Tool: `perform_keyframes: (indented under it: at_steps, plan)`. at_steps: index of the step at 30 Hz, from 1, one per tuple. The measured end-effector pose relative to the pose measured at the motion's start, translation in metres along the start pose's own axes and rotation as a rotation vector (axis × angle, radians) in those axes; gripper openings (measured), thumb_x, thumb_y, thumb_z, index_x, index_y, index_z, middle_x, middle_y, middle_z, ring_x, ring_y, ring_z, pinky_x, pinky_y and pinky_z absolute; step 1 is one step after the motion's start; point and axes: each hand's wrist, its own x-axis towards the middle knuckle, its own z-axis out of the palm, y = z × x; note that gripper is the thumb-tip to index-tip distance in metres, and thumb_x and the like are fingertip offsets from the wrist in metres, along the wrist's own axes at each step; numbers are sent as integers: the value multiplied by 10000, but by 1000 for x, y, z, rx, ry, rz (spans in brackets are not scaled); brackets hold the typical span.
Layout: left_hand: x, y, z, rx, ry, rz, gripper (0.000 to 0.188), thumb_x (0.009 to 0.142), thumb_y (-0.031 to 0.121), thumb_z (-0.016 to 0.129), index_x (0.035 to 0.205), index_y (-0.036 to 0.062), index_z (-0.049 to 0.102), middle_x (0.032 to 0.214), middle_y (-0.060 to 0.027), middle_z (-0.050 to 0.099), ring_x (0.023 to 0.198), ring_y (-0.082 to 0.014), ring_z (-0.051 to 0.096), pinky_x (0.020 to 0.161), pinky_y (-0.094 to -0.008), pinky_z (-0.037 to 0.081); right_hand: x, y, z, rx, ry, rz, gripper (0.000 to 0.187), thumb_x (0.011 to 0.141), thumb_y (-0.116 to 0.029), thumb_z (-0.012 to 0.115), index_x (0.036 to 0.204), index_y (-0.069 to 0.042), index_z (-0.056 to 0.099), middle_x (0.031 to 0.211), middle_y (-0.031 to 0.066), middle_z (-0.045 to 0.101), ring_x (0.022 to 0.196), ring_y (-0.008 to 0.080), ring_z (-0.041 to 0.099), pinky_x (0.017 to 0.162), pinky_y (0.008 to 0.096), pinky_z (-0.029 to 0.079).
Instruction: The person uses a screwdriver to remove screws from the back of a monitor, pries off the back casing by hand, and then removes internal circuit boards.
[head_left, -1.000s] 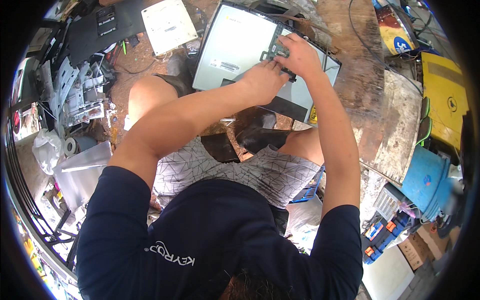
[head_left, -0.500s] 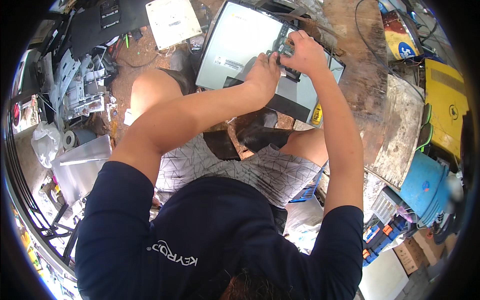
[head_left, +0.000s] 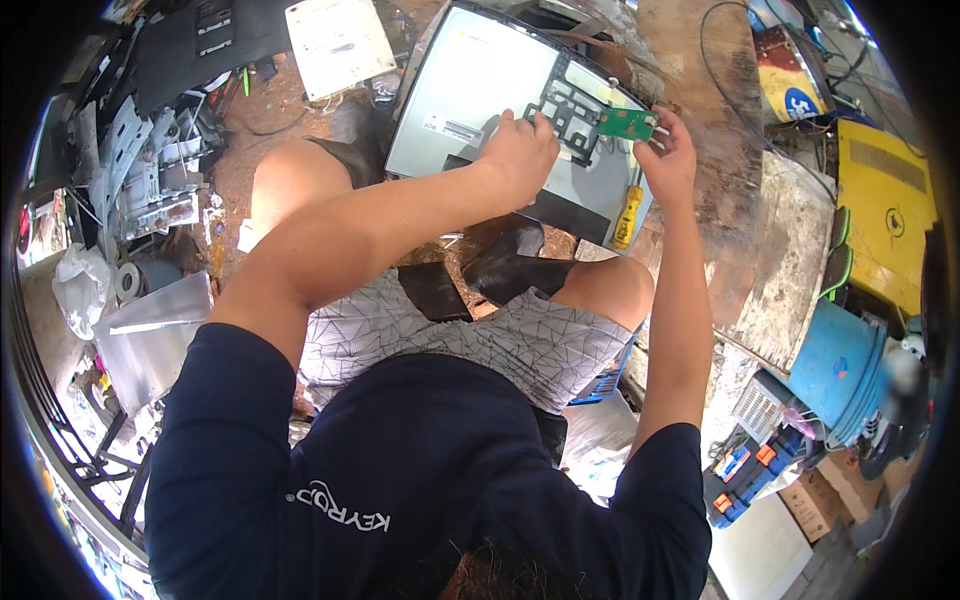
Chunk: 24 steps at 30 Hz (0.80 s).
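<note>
A flat display panel (head_left: 480, 75) with a silvery back and dark edging lies before me. On its right half is a black plastic bracket (head_left: 578, 112) full of cut-outs. My left hand (head_left: 522, 158) has its curled fingers on the bracket's left edge; its palm side is hidden. Between thumb and fingers, my right hand (head_left: 672, 160) pinches a green circuit board (head_left: 626, 123) by its right end, over the panel's right side. A screwdriver with a yellow handle (head_left: 628, 216) lies by the panel's lower right corner, its shaft pointing up toward the right hand.
A wooden board (head_left: 708, 120) borders the panel on the right, with a yellow casing (head_left: 885, 200) and blue bucket (head_left: 840, 365) beyond. Scrap metal parts (head_left: 150, 170) pile up at left. A cream-coloured panel (head_left: 340, 45) lies at the back left.
My right hand has moved right and away from my left, bringing the green circuit board into clear view. The left hand has shifted slightly left and down, and more of the bracket shows.
</note>
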Motion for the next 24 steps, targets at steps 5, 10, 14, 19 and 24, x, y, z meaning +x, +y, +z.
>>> perform_keyframes:
  at_steps: [5, 10, 14, 19, 24]
  plan:
    - [0, -4, -5, -116, 43, -20, 805, 771, 488, 772, 1339, -5, 485, 1379, -226, 479, 1211, -322, 549, 1059, -494, 404, -21, 20, -11, 146, -2, 119, 636, 745, 63, 669, 1337, -8, 449, 1229, 124, 576, 978, 180, 621, 819, 303, 526]
    - [5, -9, -15, -199, 7, -19, 736, 765, 494, 777, 1269, 12, 543, 1279, -167, 535, 1188, -317, 561, 1042, -482, 417, -40, 9, -2, 238, 117, 136, 608, 741, 88, 652, 1300, -19, 438, 1197, 110, 585, 954, 167, 612, 816, 286, 508]
    - [6, -16, -21, -248, -35, -35, 694, 779, 496, 764, 1241, 19, 562, 1237, -143, 554, 1174, -303, 568, 1038, -464, 419, -37, -18, 1, 249, 280, 69, 586, 738, 113, 632, 1279, -9, 440, 1195, 110, 573, 968, 162, 603, 807, 285, 506]
    - [7, -17, -17, -274, 32, -61, 782, 787, 526, 745, 1325, 6, 518, 1318, -175, 535, 1217, -338, 549, 1059, -493, 406, -59, -37, -18, 428, 367, 74, 598, 745, 140, 622, 1291, 2, 421, 1206, 129, 556, 1008, 160, 587, 825, 297, 520]
    - [18, -13, -25, -1096, 203, -37, 918, 827, 632, 623, 1444, -5, 389, 1410, -246, 469, 1272, -385, 510, 1075, -518, 397, -86, -62, -3, 351, 423, 25, 559, 779, 103, 638, 1291, -21, 452, 1256, 133, 559, 1040, 178, 597, 859, 298, 522]
